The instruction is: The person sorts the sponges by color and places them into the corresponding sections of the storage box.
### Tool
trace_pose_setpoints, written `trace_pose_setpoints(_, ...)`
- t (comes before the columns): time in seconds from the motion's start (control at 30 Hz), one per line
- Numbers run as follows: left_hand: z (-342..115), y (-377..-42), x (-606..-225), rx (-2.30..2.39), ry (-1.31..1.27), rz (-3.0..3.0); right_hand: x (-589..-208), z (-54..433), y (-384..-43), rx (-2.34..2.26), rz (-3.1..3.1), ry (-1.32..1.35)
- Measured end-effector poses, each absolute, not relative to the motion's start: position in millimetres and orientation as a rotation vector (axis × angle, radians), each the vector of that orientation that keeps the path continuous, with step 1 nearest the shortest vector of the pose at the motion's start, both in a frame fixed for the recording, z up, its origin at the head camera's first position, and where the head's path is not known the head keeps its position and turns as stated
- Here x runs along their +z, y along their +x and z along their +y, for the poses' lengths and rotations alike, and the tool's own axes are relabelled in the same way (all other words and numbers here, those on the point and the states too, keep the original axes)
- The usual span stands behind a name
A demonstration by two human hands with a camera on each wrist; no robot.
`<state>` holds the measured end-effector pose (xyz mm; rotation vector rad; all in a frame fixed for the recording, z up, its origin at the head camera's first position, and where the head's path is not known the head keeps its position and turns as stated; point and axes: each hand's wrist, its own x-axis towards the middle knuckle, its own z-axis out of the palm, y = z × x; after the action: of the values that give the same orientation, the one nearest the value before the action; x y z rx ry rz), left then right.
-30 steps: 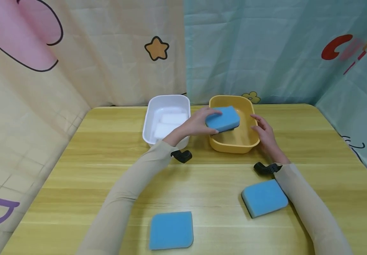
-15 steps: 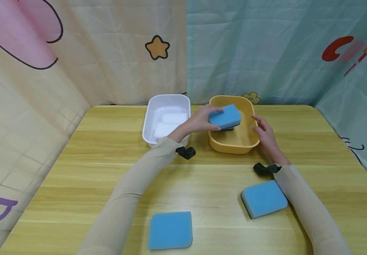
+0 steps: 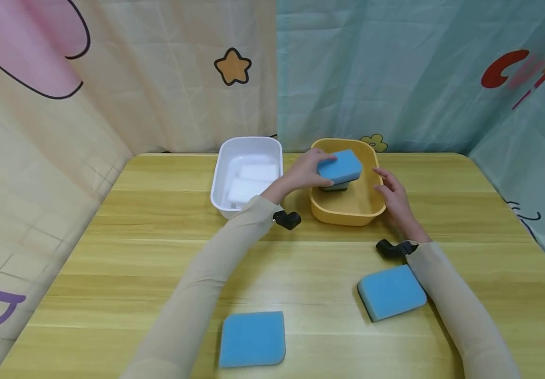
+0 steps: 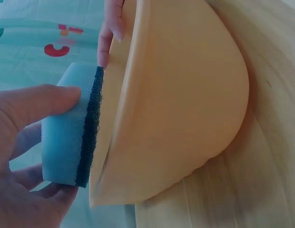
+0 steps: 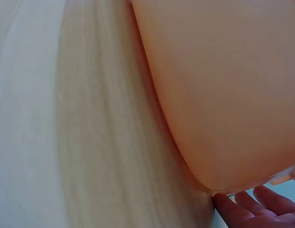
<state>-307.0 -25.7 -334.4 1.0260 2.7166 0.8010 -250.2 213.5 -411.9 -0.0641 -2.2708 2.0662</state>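
Note:
My left hand [image 3: 306, 169] grips a blue sponge [image 3: 341, 166] with a dark scouring layer, thumb on one side and fingers on the other. In the left wrist view this sponge [image 4: 66, 126] is at the rim of the yellow basin [image 4: 181, 95]. Beneath it in the head view, part of another sponge-like block [image 3: 337, 186] shows inside the yellow basin [image 3: 348, 217]. The right hand [image 3: 397, 200] touches the basin's right rim with its thumb and fingers extended. Its fingers [image 5: 252, 206] appear beside the basin's wall in the right wrist view.
A white basin [image 3: 215, 184] stands to the left, with white blocks [image 3: 251, 189] inside. Two more blue sponges lie on the wooden table: one sponge [image 3: 252, 339] near the front, another sponge [image 3: 392, 293] beside the right forearm. Printed curtains [image 3: 182, 79] hang behind.
The left hand has moved the held sponge slightly right and away, over the yellow basin. More of the block beneath it shows now. The right hand has stayed at the rim.

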Motion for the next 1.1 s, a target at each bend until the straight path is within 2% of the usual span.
trace_pose_setpoints(1.1,-0.7,-318.8,-349.3,0.761,0.808,2.816,-411.4,209.1,-244.8,2.066,-2.262,-0.033)
